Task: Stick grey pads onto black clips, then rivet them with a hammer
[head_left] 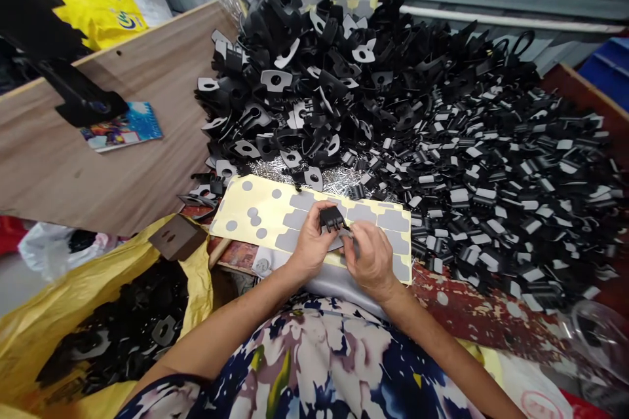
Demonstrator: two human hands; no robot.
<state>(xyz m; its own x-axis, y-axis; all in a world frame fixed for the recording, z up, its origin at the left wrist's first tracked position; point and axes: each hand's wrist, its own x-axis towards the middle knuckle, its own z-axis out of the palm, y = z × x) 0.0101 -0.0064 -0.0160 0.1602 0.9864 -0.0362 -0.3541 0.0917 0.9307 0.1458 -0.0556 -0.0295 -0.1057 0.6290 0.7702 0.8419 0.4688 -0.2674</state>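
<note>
1. While the left hand [312, 242] holds a black toothed piece [331, 218] between thumb and fingers, the right hand [372, 258] meets it from the other side; its fingertips are narrowed on a small dark part [356, 247], too covered to make out fully.
2. Both hands are over a pale yellow sheet [223, 213] bearing grey shapes, round ones toward its left end, broader ones toward its right; the toothed piece is above the broader shapes.
3. Just beyond the sheet lie thin silvery pins [341, 178], loose and tangled; behind them rises a heap of large black pieces [280, 26], many with grey faces; to the right spreads a heap of small black pieces [491, 177].
4. At the left, an open yellow bag [199, 285] holds more black pieces; a brown block [177, 237] sits at its rim; beyond stands a wooden board [162, 72].
</note>
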